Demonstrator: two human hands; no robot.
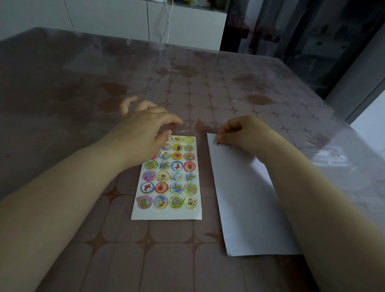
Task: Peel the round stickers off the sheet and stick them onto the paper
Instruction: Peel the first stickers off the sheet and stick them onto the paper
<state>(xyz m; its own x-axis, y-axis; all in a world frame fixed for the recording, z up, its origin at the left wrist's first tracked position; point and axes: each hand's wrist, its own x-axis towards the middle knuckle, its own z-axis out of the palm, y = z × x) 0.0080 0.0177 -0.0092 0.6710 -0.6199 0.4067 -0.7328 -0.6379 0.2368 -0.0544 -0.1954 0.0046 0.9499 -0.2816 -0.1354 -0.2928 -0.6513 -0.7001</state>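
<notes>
The right hand [241,134] is curled on a half-hidden round sticker [215,142] at the paper's [243,198] 11 o'clock corner; the left hand [143,128] is spread over the sheet [167,215]. The table [207,90] is film-covered.

A sticker sheet [166,184] lies on the surface [206,79], around its middle. A paper [248,198] lies just right of it, not touching, and reaches nearer the surface's near edge. One round sticker [216,142] sits at the paper's far left corner.
</notes>
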